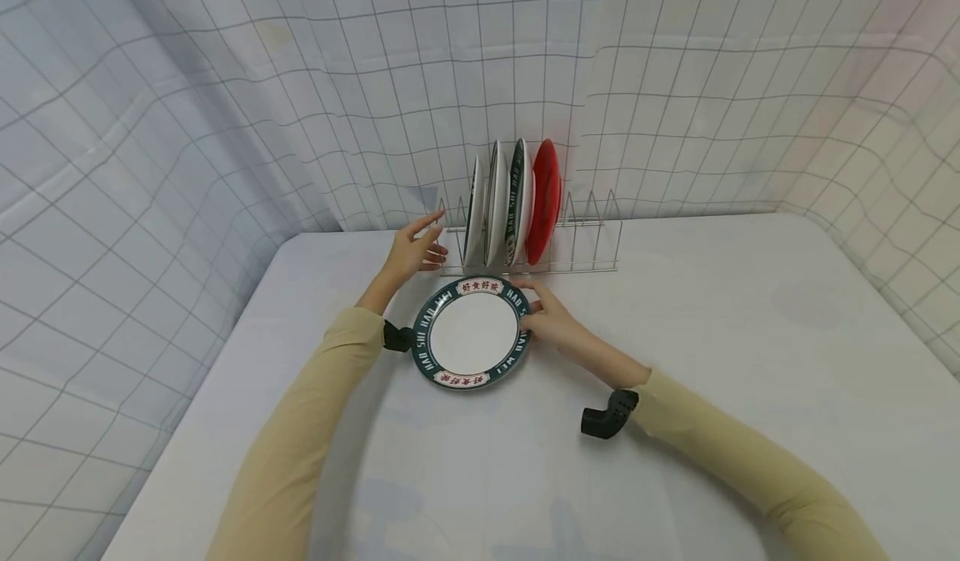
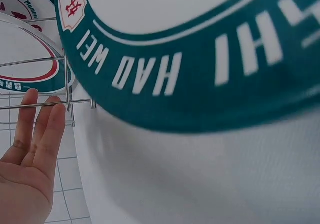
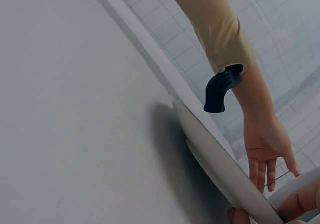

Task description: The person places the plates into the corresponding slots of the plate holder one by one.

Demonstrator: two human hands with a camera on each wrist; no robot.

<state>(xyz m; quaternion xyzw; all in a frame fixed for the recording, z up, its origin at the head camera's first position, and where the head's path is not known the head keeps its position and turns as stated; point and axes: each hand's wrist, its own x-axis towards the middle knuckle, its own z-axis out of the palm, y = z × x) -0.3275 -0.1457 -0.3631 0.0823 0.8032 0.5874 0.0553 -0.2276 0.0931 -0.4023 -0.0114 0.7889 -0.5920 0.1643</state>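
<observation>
A round white plate (image 1: 474,333) with a dark green lettered rim is held by my right hand (image 1: 553,321) at its right edge. In the right wrist view the plate (image 3: 225,171) appears edge-on, tilted above the table, thumb and fingers pinching its rim. My left hand (image 1: 412,252) is at the left end of the wire dish rack (image 1: 592,248), fingers extended and grasping nothing. In the left wrist view its fingertips (image 2: 56,115) are by the rack's wires; whether they touch is unclear. Several plates stand upright in the rack, including a red plate (image 1: 545,202) at their right side.
The rack stands at the back edge of the white table (image 1: 720,361). Behind it and along both sides hang white checked cloths (image 1: 480,61). A black wrist camera mount (image 1: 609,415) sticks out from the right cuff, another (image 1: 397,337) from the left.
</observation>
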